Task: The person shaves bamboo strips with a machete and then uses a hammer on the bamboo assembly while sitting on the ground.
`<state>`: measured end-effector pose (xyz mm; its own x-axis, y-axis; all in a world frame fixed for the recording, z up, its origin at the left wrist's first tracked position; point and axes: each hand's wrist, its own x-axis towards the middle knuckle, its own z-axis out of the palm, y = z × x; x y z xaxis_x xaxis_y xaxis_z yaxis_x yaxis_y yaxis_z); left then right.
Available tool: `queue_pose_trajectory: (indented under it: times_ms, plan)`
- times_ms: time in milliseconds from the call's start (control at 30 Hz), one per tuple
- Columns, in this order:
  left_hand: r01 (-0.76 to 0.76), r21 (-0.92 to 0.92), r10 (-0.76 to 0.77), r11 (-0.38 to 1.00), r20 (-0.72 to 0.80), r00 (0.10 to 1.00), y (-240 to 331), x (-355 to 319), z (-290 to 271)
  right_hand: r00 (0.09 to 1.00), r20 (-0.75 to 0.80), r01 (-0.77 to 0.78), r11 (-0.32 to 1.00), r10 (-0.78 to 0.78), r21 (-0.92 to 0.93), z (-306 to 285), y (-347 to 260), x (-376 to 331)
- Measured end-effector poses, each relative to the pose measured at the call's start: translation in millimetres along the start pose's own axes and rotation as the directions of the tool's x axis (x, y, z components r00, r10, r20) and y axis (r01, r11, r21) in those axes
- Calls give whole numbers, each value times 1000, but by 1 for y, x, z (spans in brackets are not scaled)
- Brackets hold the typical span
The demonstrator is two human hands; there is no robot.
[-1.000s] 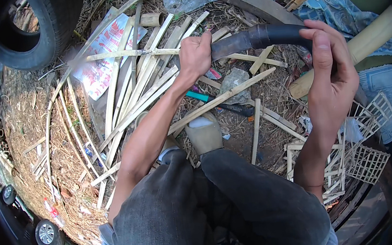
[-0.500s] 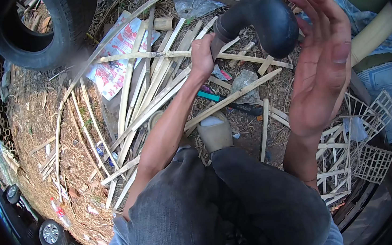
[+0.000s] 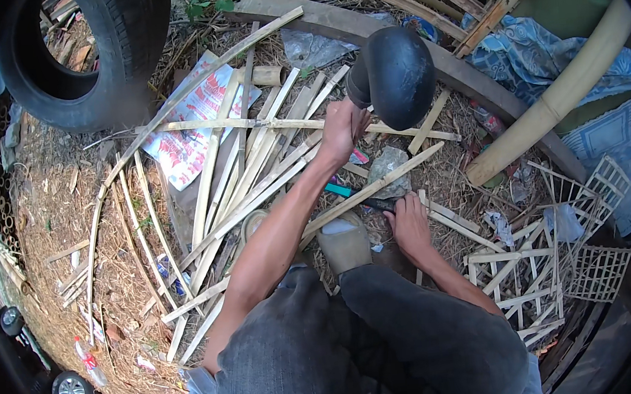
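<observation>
The black rubber tube (image 3: 393,75) is gripped by the closed left hand (image 3: 341,128) just above 1 grey stone (image 3: 389,169) (right hand (image 3: 409,226) fingers curled on a dark tool (image 3: 378,204) below it), so slippage could be risked.

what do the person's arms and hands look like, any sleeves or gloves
Both forearms are bare up to the elbows, with no sleeves showing. The left hand and the right hand wear no gloves, and no watch, ring or band is visible. Both arms are lean. Dark grey trousers cover the legs below them.

Black rubber tube (image 3: 395,75) bent, raised; dark tool (image 3: 381,204) grounded
</observation>
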<state>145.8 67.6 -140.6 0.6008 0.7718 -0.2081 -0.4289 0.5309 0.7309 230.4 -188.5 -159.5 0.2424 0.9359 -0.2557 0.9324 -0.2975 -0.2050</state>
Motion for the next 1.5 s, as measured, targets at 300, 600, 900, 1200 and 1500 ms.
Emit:
queue_pose_trajectory:
  times_ms: [300, 600, 900, 1200, 1500]
  plan:
    - [-66, 297, 182, 953, -382, 906, -4, -5, 53, 997, 72, -46, 992, 37, 117, -4, -11, -2]
    - [-276, 267, 311, 923, -96, 946, -11, 0, 15, 976, 210, -47, 996, 62, -75, -133, -7, -34]
    - [-390, 251, 386, 886, 66, 920, 26, -1, 10, 782, 508, -480, 869, 362, 120, -216, 29, -123]
    - [-397, 618, 277, 679, 285, 918, 65, -21, 9, 281, 786, -949, 38, 551, 312, -289, 49, -181]
    - [-365, 760, 81, 538, 384, 920, 118, -70, 45, 300, 388, -733, -50, 871, 678, -348, 14, -217]
